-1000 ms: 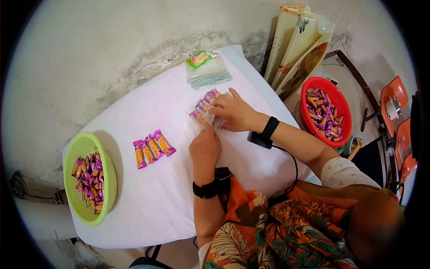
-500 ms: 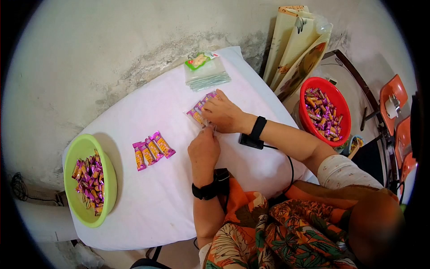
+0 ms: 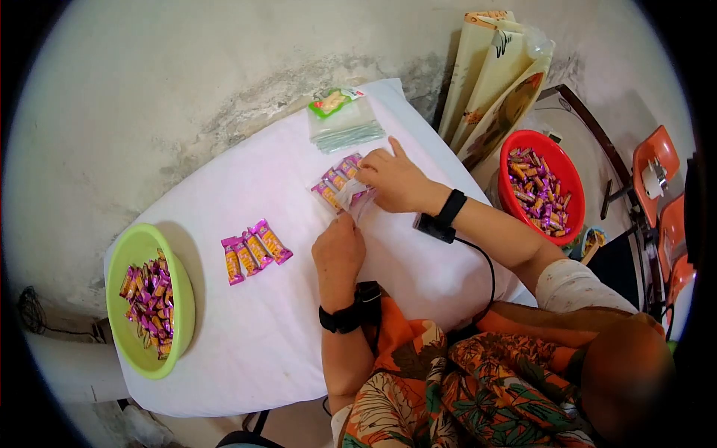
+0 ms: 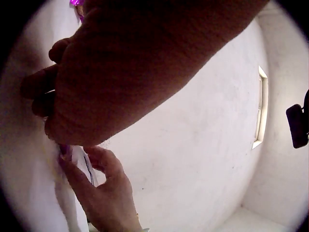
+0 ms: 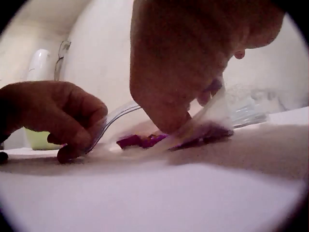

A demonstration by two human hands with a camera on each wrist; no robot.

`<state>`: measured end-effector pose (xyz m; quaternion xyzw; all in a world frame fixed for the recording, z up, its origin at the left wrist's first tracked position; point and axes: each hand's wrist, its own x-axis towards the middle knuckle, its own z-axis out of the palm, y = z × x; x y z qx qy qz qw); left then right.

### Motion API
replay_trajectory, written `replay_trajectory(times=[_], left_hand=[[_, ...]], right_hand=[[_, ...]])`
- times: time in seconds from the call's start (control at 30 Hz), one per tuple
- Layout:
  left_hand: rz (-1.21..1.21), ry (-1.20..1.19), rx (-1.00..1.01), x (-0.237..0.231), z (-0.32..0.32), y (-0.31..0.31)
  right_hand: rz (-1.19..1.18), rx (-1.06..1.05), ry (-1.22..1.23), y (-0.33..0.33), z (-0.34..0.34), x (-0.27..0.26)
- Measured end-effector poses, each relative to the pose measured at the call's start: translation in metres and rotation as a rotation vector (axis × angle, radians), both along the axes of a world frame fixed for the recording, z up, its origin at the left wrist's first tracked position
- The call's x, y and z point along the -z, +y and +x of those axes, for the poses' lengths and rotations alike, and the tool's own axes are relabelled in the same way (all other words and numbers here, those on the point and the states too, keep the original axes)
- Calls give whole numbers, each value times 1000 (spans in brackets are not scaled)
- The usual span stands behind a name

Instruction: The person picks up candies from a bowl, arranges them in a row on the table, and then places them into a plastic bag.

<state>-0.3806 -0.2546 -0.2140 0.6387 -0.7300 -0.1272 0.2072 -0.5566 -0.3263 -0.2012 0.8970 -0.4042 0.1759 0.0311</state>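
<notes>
A clear plastic bag (image 3: 348, 196) lies on the table with a row of purple-and-orange wrapped snack bars (image 3: 330, 185) inside. The left hand (image 3: 337, 255) pinches the near edge of its mouth, where the seal strip (image 5: 116, 116) shows in the right wrist view. From the right, the right hand (image 3: 402, 179) grips the bag at its mouth, its little finger raised; its thumb and fingers reach down at the film over the bars. Left of both hands, several matching bars (image 3: 256, 251) lie side by side in a row.
A green basin (image 3: 187, 299) of loose bars stands at the table's left. A stack of clear bags (image 3: 347, 134) with a green packet (image 3: 331, 102) lies at the back. Beyond the right edge stands a red basin (image 3: 515, 201) of bars, with orange chairs (image 3: 657, 153) farther right.
The right hand moved left over the bagged bars, then back to the right, raising its little finger and uncovering more of them. The left hand stays at the bag's mouth.
</notes>
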Motion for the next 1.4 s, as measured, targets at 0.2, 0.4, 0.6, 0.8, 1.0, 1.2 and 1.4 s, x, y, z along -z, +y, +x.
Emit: replay_trajectory(times=[0.2,0.4,0.6,0.8,1.0,1.2,1.4], left_hand=[[24,-8,8,-1,-1,0],[17,12,12,1,-1,0],[21,-14,14,3,-3,-2],[-90,126,50,27,3,-5],[-442,-283,226,139,25,-33],[74,675,50,68,10,-11],[-80,78,61,13,1,-8]], right_hand=[[-26,87,-9,-5,-12,8],[3,117,33,-12,-18,15],[93,-22,-78,8,-6,-15],[585,-472,-193,13,79,-44],[687,-447,238,2,169,-35],[691,-461,-29,-16,144,-14],[534,-266,-584,10,34,-55]])
